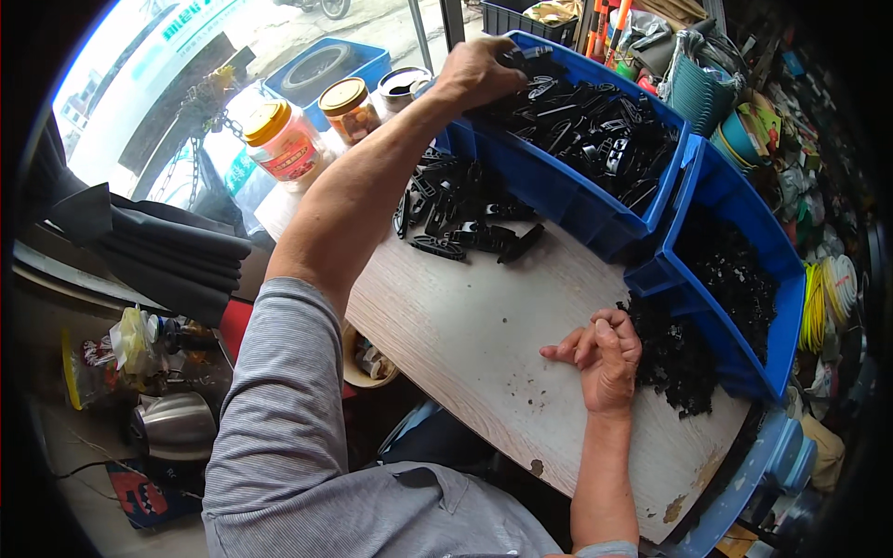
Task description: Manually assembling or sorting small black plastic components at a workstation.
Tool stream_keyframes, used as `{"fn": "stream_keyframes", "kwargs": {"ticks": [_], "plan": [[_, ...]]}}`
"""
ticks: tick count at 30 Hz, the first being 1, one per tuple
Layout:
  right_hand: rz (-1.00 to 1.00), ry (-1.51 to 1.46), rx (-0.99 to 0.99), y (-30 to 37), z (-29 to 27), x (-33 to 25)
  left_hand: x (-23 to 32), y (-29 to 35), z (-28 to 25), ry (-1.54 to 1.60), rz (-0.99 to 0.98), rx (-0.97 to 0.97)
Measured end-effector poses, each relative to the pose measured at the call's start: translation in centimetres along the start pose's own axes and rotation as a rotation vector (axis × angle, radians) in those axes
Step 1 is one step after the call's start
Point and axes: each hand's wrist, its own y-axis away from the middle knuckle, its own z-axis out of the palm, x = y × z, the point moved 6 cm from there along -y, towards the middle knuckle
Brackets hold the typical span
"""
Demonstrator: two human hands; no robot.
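Reaches left hand (482,73) to left end of longer blue bin (558,197), half-curls right hand (609,361) before it; cannot tell either grip's contents.

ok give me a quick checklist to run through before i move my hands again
1. Left hand at the upper blue bin: ok, over its far left corner.
2. Left hand's grip on a part: cannot tell, its fingers are partly hidden.
3. Long black parts stocked in that bin: ok, plenty inside.
4. Right hand empty: cannot tell, its fingers are curled.
5. Small black pieces all inside the lower blue bin: not ok, a heap lies on the table beside the right hand.
6. Yellow-lidded jar closed: ok, lid on.
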Motion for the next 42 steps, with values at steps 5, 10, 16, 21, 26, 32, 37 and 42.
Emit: {"fn": "stream_keyframes", "kwargs": {"ticks": [5,10,16,21,26,32,37,42], "plan": [[-0.009,0.01,0.015,0.1,-0.4,-0.2,3.8,3.0,-4.0,0.251,-0.007,0.12],[-0.011,0.015,0.024,0.1,-0.4,-0.2,2.9,10.7,-6.3,0.212,0.148,0.487],[-0.017,0.043,0.011,-0.1,-0.3,-0.2,0.3,18.7,-3.0,0.017,0.239,0.399],[-0.02,0.048,0.011,0.0,-0.2,-0.4,0.3,19.9,-0.1,-0.332,0.14,0.282],[-0.007,0.022,0.018,0.0,-0.1,-0.3,1.5,19.9,0.0,-0.378,0.178,0.214],[-0.001,0.023,0.014,0.0,-0.3,-0.2,4.0,19.7,0.1,-0.312,0.276,0.148],[0.003,0.004,0.029,0.1,-0.2,-0.3,8.4,17.5,-0.3,-0.141,0.445,0.27],[0.015,-0.02,0.042,0.1,-0.4,-0.2,12.3,12.4,1.6,-0.126,0.455,0.151]]}}
